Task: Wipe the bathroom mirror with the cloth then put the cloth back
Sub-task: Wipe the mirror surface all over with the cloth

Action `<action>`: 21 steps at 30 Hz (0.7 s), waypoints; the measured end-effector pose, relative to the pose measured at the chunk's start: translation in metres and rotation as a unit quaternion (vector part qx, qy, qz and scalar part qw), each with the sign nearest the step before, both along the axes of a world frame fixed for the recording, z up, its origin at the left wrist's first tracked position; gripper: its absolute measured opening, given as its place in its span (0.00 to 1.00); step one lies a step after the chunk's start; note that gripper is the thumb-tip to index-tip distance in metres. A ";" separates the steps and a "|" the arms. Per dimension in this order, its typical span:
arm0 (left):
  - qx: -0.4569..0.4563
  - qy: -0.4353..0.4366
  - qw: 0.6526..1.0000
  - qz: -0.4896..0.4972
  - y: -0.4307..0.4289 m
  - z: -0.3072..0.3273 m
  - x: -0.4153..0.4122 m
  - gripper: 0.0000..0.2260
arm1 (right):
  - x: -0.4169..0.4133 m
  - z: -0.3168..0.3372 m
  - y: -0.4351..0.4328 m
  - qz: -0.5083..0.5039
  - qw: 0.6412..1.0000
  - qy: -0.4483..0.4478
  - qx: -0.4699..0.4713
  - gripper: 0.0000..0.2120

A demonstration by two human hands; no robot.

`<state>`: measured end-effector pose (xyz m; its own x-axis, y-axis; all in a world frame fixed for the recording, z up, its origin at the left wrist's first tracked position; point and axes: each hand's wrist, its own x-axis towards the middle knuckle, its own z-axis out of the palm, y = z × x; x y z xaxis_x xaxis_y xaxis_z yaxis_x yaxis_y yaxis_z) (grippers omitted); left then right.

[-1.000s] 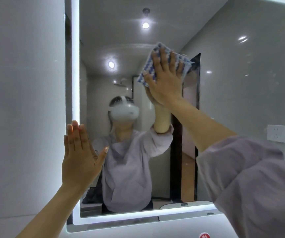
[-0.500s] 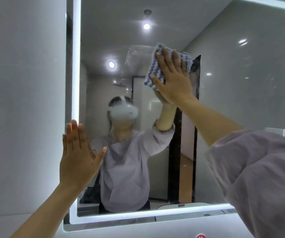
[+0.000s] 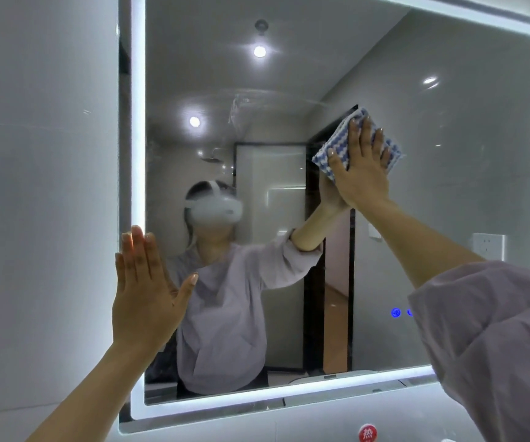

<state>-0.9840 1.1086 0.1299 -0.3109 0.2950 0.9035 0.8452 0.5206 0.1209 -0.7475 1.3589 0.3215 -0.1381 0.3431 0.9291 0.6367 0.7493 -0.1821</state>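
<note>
A large wall mirror (image 3: 448, 161) with a lit white border fills the view. My right hand (image 3: 364, 173) presses a blue-and-white patterned cloth (image 3: 330, 154) flat against the glass, right of centre in the upper half, fingers spread over it. My left hand (image 3: 144, 301) rests flat and empty against the mirror's lower left edge, fingers together and pointing up. A faint curved wipe streak shows on the glass above and left of the cloth. The mirror reflects a person in a lilac top wearing a headset.
A grey tiled wall (image 3: 40, 218) lies left of the mirror. Blue touch icons (image 3: 396, 312) glow on the glass at lower right. A red round label (image 3: 367, 433) sits below the mirror's bottom edge. A wall socket (image 3: 488, 247) appears in the reflection.
My right hand has slid the cloth to the right and slightly down across the glass. My left hand has stayed flat at the mirror's left edge.
</note>
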 end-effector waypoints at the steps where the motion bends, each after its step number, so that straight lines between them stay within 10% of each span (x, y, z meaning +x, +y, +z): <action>1: -0.001 -0.001 1.000 -0.001 0.001 0.000 -0.001 0.44 | -0.002 -0.005 -0.001 -0.002 1.000 -0.001 -0.001 0.34; 21: -0.084 0.086 0.993 -0.001 0.022 -0.003 0.060 0.35 | 0.025 -0.105 0.016 0.016 0.991 -0.114 0.068 0.35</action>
<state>-0.9240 1.1302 0.1273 -0.1553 0.4465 0.8812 0.8471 0.5191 -0.1137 -0.7227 1.3751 0.2163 -0.3590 0.2094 0.9096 0.6249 0.7777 0.0676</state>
